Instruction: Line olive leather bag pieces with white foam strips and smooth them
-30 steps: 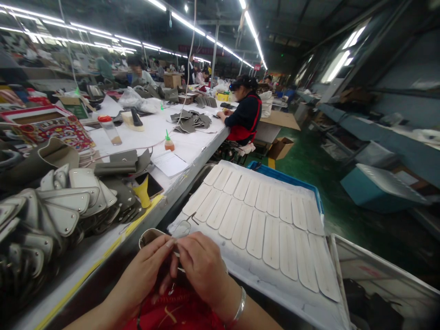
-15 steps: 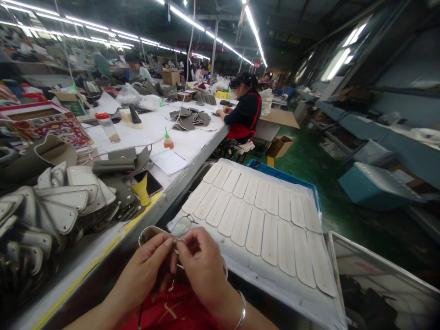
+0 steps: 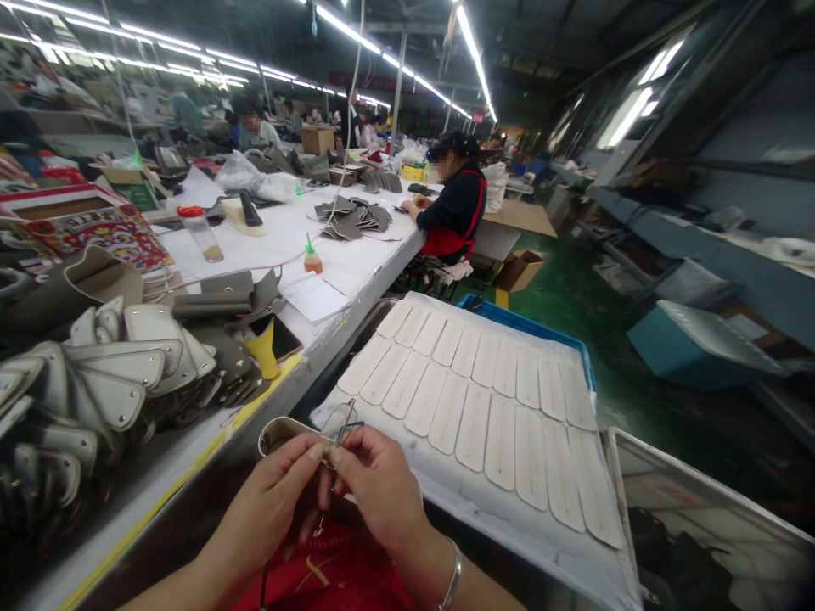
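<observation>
Beige piece between 2 hands

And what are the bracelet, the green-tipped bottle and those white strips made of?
Bracelet: probably polished metal; it's silvery and glints. Bottle: likely translucent plastic; orange-brown shows through. White strips: perhaps leather or imitation leather, looking flat and matte; which is unclear.

Head camera: worn, facing forward and down
Left hand, right hand: near, low centre
Workbench: left, receding
</observation>
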Action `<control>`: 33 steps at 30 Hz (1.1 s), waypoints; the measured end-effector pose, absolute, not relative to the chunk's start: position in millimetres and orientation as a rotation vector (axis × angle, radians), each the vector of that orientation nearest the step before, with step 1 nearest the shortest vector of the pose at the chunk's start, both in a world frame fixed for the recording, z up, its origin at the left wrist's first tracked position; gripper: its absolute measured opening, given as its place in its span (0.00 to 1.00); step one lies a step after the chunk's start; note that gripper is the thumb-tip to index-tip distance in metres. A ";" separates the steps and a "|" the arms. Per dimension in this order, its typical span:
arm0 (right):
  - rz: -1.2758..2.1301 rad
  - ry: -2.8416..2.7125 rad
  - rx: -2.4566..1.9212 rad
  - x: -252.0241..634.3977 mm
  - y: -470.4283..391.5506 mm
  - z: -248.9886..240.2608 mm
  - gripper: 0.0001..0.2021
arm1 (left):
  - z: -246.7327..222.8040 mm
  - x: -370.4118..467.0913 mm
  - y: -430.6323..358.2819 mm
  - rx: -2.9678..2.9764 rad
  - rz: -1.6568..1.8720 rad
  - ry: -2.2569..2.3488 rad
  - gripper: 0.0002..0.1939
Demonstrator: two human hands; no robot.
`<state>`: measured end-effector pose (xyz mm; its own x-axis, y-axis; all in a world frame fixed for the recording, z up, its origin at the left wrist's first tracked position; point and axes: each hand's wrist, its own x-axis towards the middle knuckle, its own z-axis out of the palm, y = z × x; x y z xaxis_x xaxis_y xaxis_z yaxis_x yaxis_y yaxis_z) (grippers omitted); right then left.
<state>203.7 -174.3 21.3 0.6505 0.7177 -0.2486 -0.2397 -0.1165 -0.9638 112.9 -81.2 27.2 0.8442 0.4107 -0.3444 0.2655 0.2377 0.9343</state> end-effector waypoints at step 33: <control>-0.135 -1.398 -1.851 219.2 -192.0 7.3 0.06 | 22.3 115.4 -79.8 1.198 -0.039 0.608 0.21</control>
